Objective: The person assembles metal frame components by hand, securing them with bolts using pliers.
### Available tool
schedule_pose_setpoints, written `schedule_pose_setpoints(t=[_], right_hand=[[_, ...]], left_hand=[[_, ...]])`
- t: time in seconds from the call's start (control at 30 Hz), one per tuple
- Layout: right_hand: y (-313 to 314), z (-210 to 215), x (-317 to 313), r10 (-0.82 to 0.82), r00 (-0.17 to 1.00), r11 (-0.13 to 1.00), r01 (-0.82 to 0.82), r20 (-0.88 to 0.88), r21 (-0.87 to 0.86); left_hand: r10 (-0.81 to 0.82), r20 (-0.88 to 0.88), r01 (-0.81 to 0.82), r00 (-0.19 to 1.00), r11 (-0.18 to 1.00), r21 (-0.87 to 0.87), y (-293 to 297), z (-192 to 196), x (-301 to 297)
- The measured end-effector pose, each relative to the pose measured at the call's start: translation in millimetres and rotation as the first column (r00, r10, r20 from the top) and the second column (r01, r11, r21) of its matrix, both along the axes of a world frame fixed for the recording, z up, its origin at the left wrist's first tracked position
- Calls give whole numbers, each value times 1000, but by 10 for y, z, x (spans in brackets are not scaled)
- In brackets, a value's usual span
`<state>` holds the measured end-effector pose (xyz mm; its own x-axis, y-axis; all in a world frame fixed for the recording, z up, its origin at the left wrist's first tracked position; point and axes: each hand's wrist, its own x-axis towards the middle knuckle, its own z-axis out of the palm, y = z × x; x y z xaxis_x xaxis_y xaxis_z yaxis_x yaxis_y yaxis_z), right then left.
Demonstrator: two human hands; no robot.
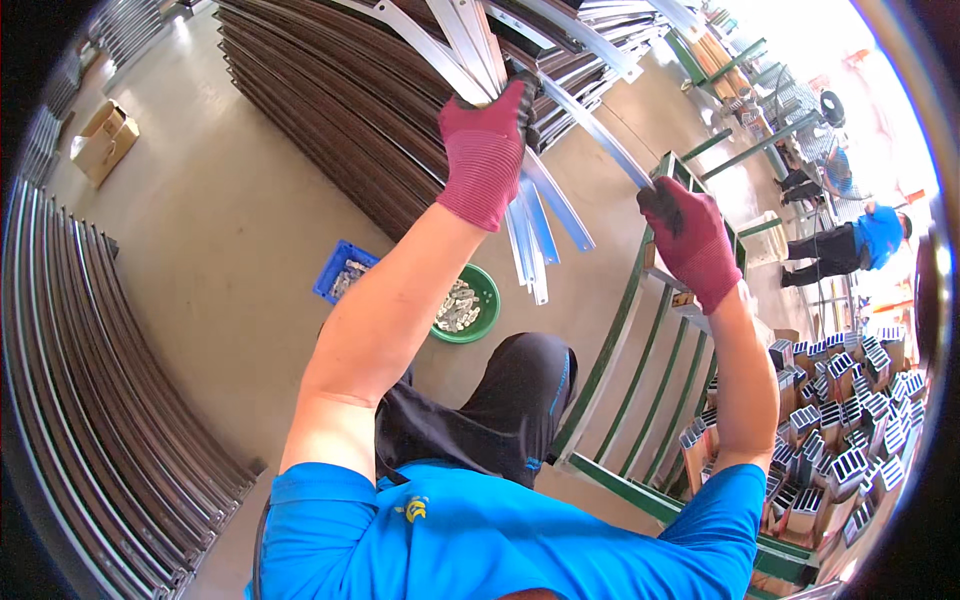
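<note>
My left hand (485, 150), in a maroon glove with dark fingers, is closed round a fanned bundle of flat metal strips (540, 220). Their ends stick out above and below the fist, and holes show near some tips. To the right, my right hand (695, 235), gloved alike, pinches the lower end of a single metal strip (600, 133). That strip slants up and left towards the bundle; whether it touches the other strips I cannot tell. Behind my left hand lies a large stack of dark brown metal profiles (320, 110).
On the floor stand a blue bin (328, 283) and a green basin (489, 320) with small metal parts. A green metal rack (625, 300) is at right, beside boxes of metal profiles (840, 430). More profiles (90, 400) lie left, a carton (105, 143) beyond. Another person (880, 240) stands far right.
</note>
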<state>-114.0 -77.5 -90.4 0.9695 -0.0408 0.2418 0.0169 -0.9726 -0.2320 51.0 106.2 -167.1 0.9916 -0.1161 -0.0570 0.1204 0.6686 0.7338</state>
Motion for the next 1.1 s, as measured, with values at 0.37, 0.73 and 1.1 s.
schedule_pose_setpoints(t=[0.37, 0.73, 1.1], right_hand=[[26, -44, 16, -49, 999, 998, 48, 21, 29], [194, 151, 129, 9, 999, 1000, -8, 35, -23], [484, 211, 848, 115, 993, 993, -115, -7, 16]], left_hand=[[51, 51, -46, 997, 994, -96, -115, -79, -21], [-3, -56, 2, 998, 1000, -15, -42, -12, 1], [-71, -1, 70, 997, 989, -131, 227, -60, -296]])
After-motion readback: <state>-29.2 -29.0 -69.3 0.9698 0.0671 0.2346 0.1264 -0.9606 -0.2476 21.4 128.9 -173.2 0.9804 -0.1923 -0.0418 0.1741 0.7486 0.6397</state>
